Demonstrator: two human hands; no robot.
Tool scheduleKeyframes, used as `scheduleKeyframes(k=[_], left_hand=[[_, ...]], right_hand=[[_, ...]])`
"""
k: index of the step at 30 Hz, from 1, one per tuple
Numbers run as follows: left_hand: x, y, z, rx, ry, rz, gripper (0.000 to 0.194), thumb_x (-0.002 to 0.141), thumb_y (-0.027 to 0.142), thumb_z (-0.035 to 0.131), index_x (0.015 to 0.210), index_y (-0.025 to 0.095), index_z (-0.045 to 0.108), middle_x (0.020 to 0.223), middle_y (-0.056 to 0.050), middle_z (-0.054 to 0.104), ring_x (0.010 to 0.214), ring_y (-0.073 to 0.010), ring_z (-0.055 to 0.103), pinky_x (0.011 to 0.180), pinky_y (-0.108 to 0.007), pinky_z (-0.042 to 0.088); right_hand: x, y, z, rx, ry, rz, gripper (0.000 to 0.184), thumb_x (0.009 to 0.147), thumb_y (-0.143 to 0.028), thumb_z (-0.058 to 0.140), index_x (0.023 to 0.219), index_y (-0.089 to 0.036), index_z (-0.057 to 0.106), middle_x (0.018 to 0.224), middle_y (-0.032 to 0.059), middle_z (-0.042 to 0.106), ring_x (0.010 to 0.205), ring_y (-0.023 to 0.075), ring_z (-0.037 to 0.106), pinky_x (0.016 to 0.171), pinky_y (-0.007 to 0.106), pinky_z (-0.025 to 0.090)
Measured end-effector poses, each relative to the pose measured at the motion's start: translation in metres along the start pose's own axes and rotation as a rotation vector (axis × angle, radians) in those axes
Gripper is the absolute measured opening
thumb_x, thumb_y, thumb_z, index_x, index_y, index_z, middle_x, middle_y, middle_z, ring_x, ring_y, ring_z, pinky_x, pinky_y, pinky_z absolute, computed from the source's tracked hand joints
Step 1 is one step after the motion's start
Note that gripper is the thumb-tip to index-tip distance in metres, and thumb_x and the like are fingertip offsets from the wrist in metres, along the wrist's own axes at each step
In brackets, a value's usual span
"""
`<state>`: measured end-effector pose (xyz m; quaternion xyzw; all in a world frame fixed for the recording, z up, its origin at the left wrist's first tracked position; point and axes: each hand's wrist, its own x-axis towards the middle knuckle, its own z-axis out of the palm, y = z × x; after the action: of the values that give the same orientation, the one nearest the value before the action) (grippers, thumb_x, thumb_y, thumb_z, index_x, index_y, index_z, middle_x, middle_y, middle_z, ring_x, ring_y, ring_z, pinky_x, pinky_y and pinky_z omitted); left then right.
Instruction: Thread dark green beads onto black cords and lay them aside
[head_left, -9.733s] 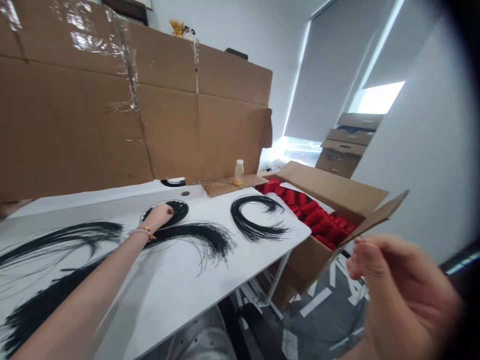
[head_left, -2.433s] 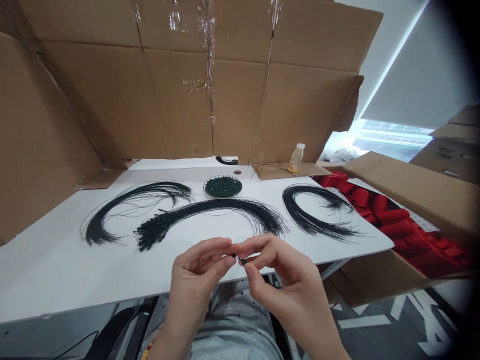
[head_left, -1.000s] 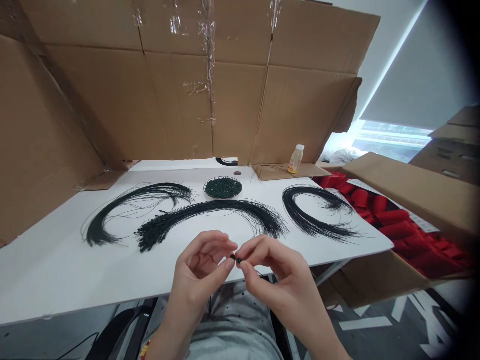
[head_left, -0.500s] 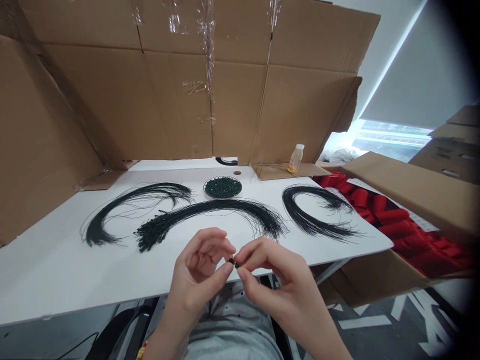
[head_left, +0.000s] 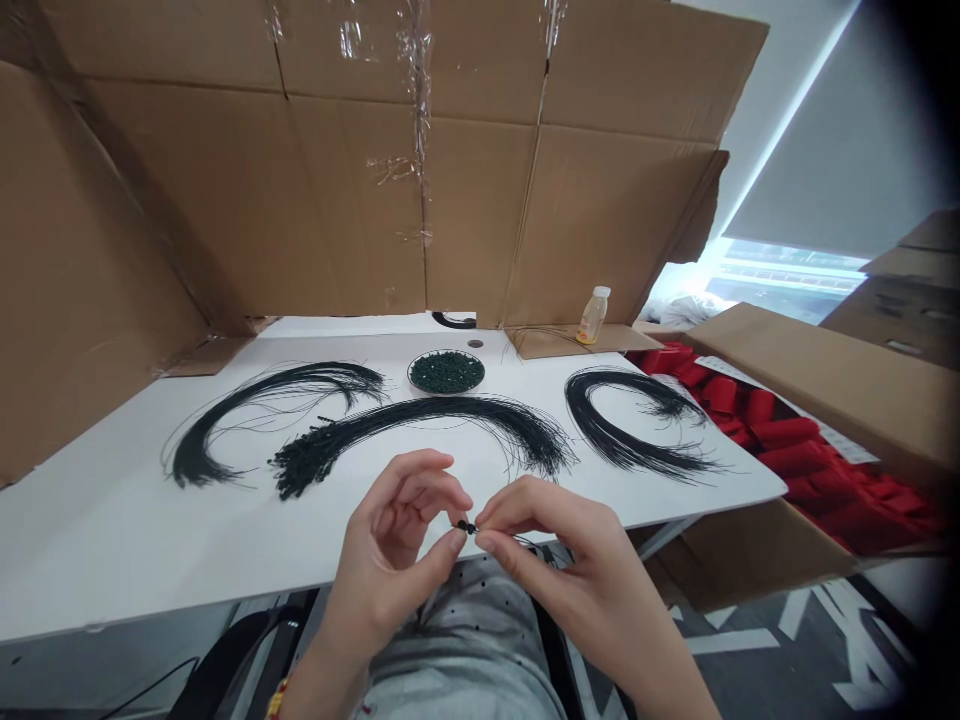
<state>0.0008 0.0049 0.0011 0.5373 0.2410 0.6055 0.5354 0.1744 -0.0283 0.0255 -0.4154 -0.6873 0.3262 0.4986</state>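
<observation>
Between my left hand [head_left: 394,545] and my right hand [head_left: 562,550], fingertips of both pinch a small dark bead [head_left: 466,526] just in front of the white table's near edge. A thin black strand [head_left: 525,541] runs from the bead toward my right hand. Beyond my hands lie several long bunches of black strands: one at left [head_left: 262,405], one in the middle [head_left: 435,418] with knobbly beaded ends [head_left: 300,465], and one at right [head_left: 615,440]. A round plate of dark green beads [head_left: 445,372] sits at the table's far side.
The white table [head_left: 127,510] carries everything. A tall cardboard sheet [head_left: 337,190] stands behind it, with a small bottle [head_left: 592,316] on a cardboard piece. To the right, an open carton [head_left: 817,370] holds red items [head_left: 757,405]. My lap lies below the table edge.
The head view has swung from the right to face the table squarely. Over the last moments, my hands have drawn slightly apart and lower, still pinching the bead.
</observation>
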Motion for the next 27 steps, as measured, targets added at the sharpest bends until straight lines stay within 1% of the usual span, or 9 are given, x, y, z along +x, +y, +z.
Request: scheduleKeyframes(k=[4, 7, 9, 11, 14, 17, 22, 24, 27], left_hand=[[0.0, -0.002, -0.004, 0.021, -0.083, 0.02, 0.036, 0.086, 0.017, 0.08, 0.118, 0.029, 0.071, 0.087, 0.0, 0.07, 0.083, -0.0124, 0.065, 0.082, -0.019, 0.053], [0.001, -0.003, -0.008, 0.027, -0.098, -0.003, 0.038, 0.087, 0.018, 0.08, 0.121, 0.031, 0.069, 0.093, -0.001, 0.07, 0.084, -0.0121, 0.065, 0.084, -0.02, 0.052], [0.002, -0.003, -0.011, 0.046, -0.116, -0.025, 0.04, 0.086, 0.02, 0.081, 0.121, 0.032, 0.069, 0.102, -0.001, 0.068, 0.087, -0.0128, 0.064, 0.086, -0.022, 0.052], [0.004, -0.003, -0.015, 0.096, -0.18, -0.019, 0.03, 0.087, 0.023, 0.08, 0.115, 0.031, 0.071, 0.104, -0.002, 0.064, 0.089, -0.0138, 0.062, 0.086, -0.024, 0.052], [0.007, -0.004, -0.018, 0.203, -0.223, 0.033, 0.003, 0.093, 0.024, 0.073, 0.095, 0.026, 0.074, 0.09, -0.001, 0.059, 0.084, -0.0143, 0.057, 0.077, -0.023, 0.049], [0.008, -0.003, -0.017, 0.273, -0.197, 0.05, 0.011, 0.096, 0.021, 0.069, 0.086, 0.025, 0.072, 0.081, 0.0, 0.059, 0.078, -0.0143, 0.054, 0.069, -0.023, 0.044], [0.007, -0.004, -0.014, 0.338, -0.189, 0.073, 0.014, 0.096, 0.016, 0.065, 0.085, 0.025, 0.068, 0.081, 0.001, 0.059, 0.078, -0.015, 0.054, 0.07, -0.025, 0.043], [0.006, -0.005, -0.015, 0.36, -0.197, 0.09, 0.016, 0.095, 0.013, 0.064, 0.085, 0.025, 0.067, 0.081, 0.001, 0.059, 0.077, -0.0149, 0.053, 0.07, -0.025, 0.043], [0.005, -0.005, -0.014, 0.367, -0.195, 0.104, 0.017, 0.094, 0.01, 0.063, 0.084, 0.024, 0.066, 0.08, 0.001, 0.057, 0.076, -0.0151, 0.052, 0.068, -0.025, 0.042]], right_hand=[[0.0, 0.002, 0.001, 0.0, 0.011, 0.01, 0.013, 0.095, -0.022, 0.072, 0.082, -0.02, 0.071, 0.081, -0.0007, 0.074, 0.076, 0.0142, 0.066, 0.069, 0.024, 0.049], [0.001, 0.004, 0.002, 0.001, 0.04, 0.024, 0.016, 0.093, -0.025, 0.075, 0.078, -0.02, 0.072, 0.078, -0.0006, 0.074, 0.072, 0.0142, 0.066, 0.066, 0.024, 0.048], [0.003, 0.005, 0.002, 0.003, 0.072, 0.019, 0.016, 0.091, -0.026, 0.077, 0.078, -0.02, 0.072, 0.076, -0.0008, 0.073, 0.07, 0.0138, 0.065, 0.065, 0.023, 0.048], [0.004, 0.006, 0.001, 0.007, 0.098, 0.012, 0.015, 0.091, -0.026, 0.077, 0.077, -0.02, 0.072, 0.074, -0.0011, 0.073, 0.069, 0.0133, 0.064, 0.065, 0.023, 0.048], [0.004, 0.006, 0.0, 0.014, 0.117, 0.0, 0.016, 0.091, -0.026, 0.077, 0.077, -0.02, 0.072, 0.074, -0.0014, 0.072, 0.069, 0.0131, 0.063, 0.065, 0.023, 0.048], [0.004, 0.005, -0.001, -0.008, 0.114, 0.007, 0.016, 0.091, -0.025, 0.076, 0.077, -0.02, 0.07, 0.074, -0.0016, 0.07, 0.069, 0.0134, 0.062, 0.065, 0.024, 0.047], [0.003, 0.004, -0.002, -0.064, 0.068, 0.053, 0.006, 0.091, -0.021, 0.073, 0.085, -0.023, 0.07, 0.079, -0.0033, 0.068, 0.066, 0.0117, 0.054, 0.061, 0.023, 0.044], [0.003, 0.004, -0.002, -0.058, 0.024, 0.073, 0.007, 0.091, -0.019, 0.07, 0.085, -0.023, 0.07, 0.078, -0.0036, 0.065, 0.065, 0.0115, 0.051, 0.059, 0.022, 0.043], [0.004, 0.003, -0.002, -0.017, -0.013, 0.147, 0.01, 0.087, -0.014, 0.065, 0.081, -0.021, 0.063, 0.074, -0.004, 0.058, 0.065, 0.0115, 0.047, 0.058, 0.023, 0.04]])
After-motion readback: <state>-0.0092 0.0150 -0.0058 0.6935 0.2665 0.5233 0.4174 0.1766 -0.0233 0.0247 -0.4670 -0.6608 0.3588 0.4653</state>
